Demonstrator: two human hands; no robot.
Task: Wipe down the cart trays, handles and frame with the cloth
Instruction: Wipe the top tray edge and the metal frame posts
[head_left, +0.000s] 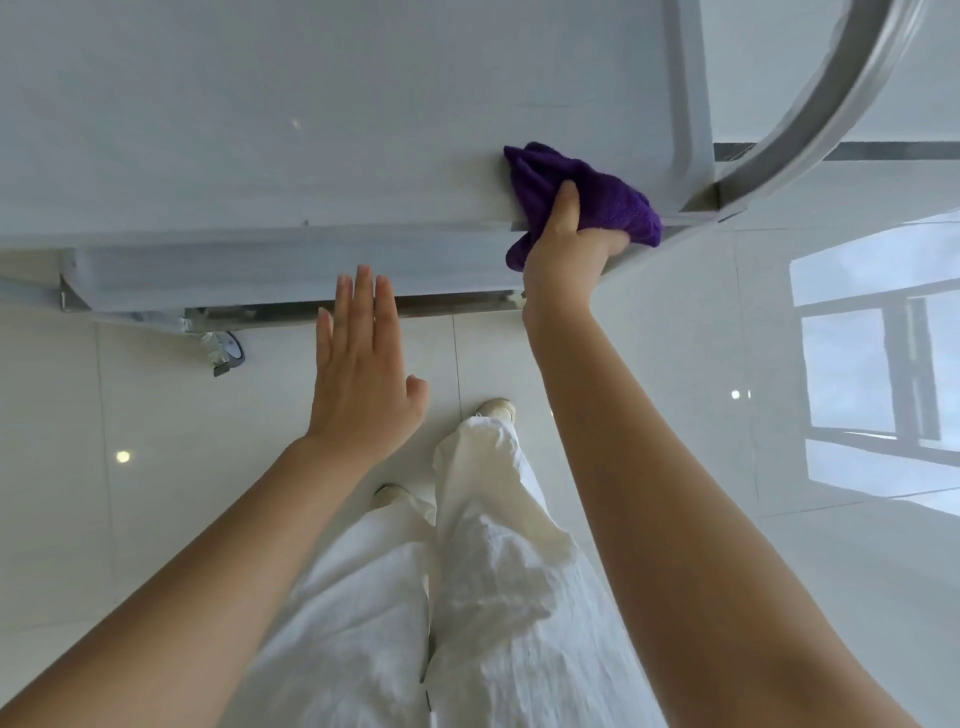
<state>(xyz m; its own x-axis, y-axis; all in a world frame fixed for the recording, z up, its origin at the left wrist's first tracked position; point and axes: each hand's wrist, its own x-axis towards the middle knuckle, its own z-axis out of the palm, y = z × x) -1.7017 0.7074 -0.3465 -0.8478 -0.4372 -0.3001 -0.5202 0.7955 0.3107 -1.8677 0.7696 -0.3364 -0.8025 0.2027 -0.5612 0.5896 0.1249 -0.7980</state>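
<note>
Head view: the right hand (563, 249) grips a purple cloth (582, 200) against the near rim of the cart's top tray (311, 130), the cloth bunched at 12 o'clock from the knuckles. The left hand (358, 364), fingers straight, hovers at the hand's 8 o'clock, holding nothing, below the tray edge.

The cloth (576, 195) is deep purple. The cart tray (311, 130) and its curved handle (810, 114) are pale grey. The trousers (483, 571) are white, above glossy white floor tiles (675, 364).
</note>
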